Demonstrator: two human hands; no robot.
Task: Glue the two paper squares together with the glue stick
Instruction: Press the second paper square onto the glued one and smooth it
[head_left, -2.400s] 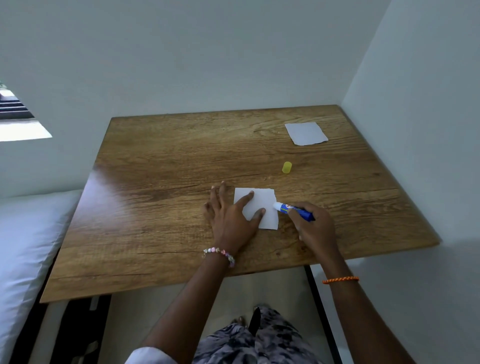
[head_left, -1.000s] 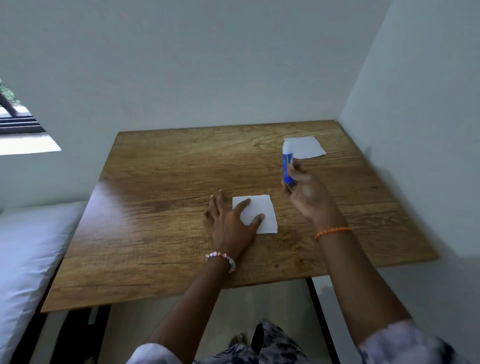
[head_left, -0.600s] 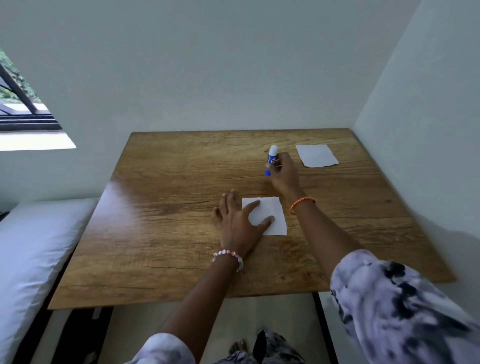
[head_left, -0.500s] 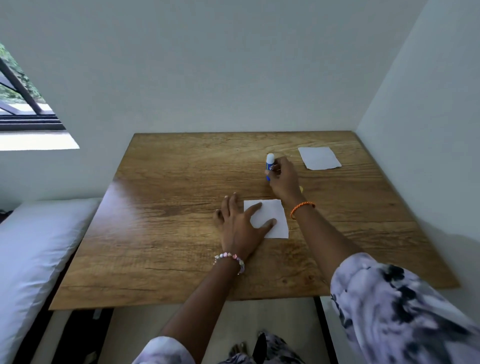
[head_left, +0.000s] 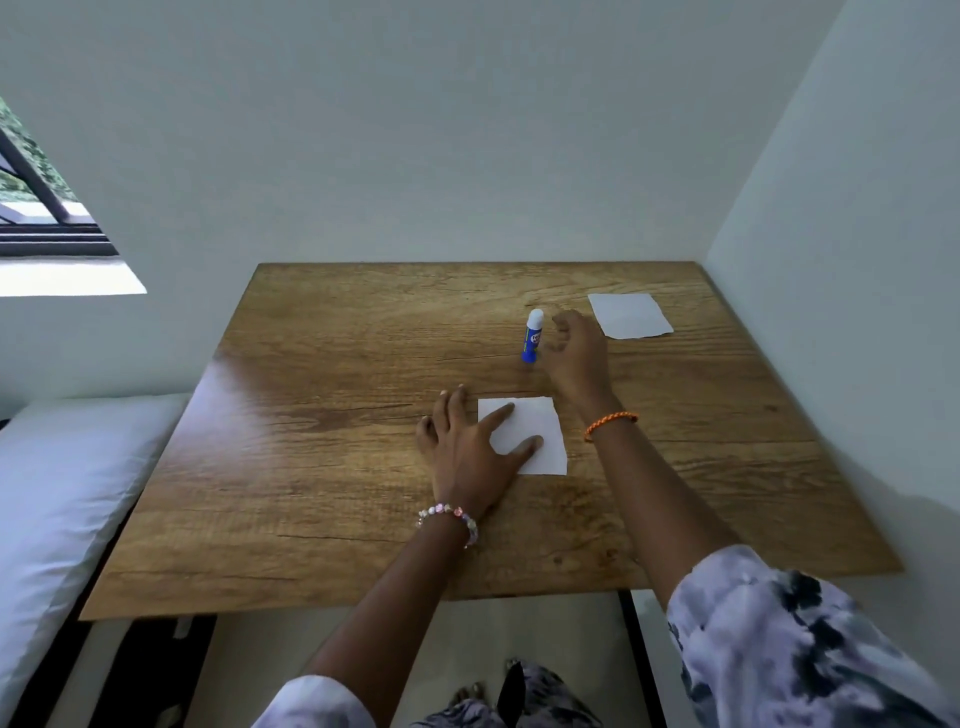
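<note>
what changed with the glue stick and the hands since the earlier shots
The right hand carried the glue stick away from the near paper square, stood it upright farther back on the table and let go; its fingers now sit loosely beside it, holding nothing. The yellow cap seen earlier is out of sight. The left hand stays flat on the near square, and the far paper square has not moved.

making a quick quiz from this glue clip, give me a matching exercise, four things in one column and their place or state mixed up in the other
Things:
1. glue stick
2. near paper square
3. far paper square
4. right hand

States:
a. pressed flat under the left hand
b. lies alone near the table's far right corner
c. stands upright, uncapped
d. open, fingers loose, beside the stick

Pairs: 1-c, 2-a, 3-b, 4-d
</note>
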